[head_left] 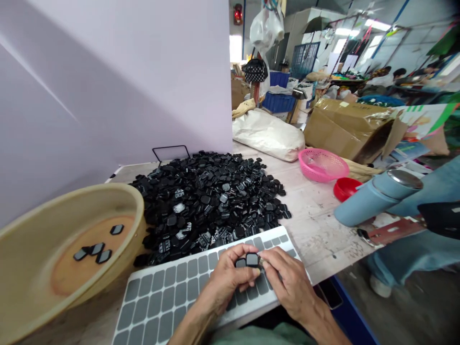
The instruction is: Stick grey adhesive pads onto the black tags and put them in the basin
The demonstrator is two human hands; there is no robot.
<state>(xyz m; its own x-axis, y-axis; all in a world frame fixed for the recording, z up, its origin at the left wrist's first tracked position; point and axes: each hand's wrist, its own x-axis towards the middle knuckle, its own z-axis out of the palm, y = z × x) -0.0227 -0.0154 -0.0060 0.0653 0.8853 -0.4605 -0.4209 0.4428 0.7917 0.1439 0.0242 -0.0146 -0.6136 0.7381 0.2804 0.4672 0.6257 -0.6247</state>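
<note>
While the left hand (233, 268) pinches two small black pieces (252, 259) with grey faces between thumb and fingers, the right hand (291, 278) reaches in from the other side — thumb and forefinger close together at the right edge of the nearer piece. Can't tell if the right fingertips grip anything small there; its other fingers are curled. Both hands are above a white sheet (167, 298) with rows of grey rounded patches, lying at a slant on the table (305, 230).

Big heap of black pieces (212, 191) right behind the sheet, a few grey or whitish faces showing, some with pale lettering too small to read. Thin black wire frame (170, 147) sticks up at the heap's back left. Beige basin (39, 235) left of the heap, four black pieces with grey faces (117, 229) inside on its orange-brown bottom, three bunched, one apart.

Right side of table: pink basket (323, 165), red bowl (345, 189) just beside it, light blue bottle (377, 196) tilted in view, steel-coloured top. White sack (269, 134) and open cardboard box (345, 127) farther back. Person in blue jeans (427, 258) at far right — pale shoe (380, 286) on the floor.
</note>
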